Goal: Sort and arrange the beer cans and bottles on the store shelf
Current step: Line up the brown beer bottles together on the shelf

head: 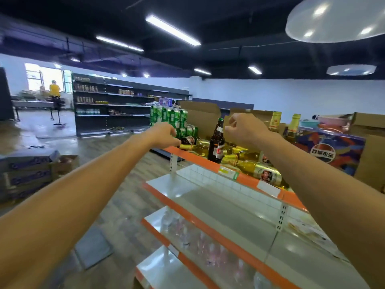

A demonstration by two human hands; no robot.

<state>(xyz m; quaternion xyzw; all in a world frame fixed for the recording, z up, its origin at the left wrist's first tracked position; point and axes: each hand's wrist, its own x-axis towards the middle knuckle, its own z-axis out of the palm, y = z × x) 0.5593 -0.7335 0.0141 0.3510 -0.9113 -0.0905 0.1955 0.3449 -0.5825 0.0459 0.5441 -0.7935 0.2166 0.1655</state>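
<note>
Fingers (228,128) of my R hand (244,130) loosely curled, empty, just beside upright brown bottle (217,142) on top shelf (193,157). L hand (163,133) over lying bottles (200,146), grip unclear. A bump could topple the upright one off the edge.

The shelf edge (193,158) is running bright orange, boards (218,205) looking plain white. The upright bottle (216,142) is showing dark brown glass with a red and white label, and the lying bottles (260,172) are glowing pale gold with gold foil necks. The cans (168,117) are looking green and white. The drinks carton (333,151) is sporting blue with red and orange swirls, and the cardboard boxes (200,117) are looking plain tan.
</note>
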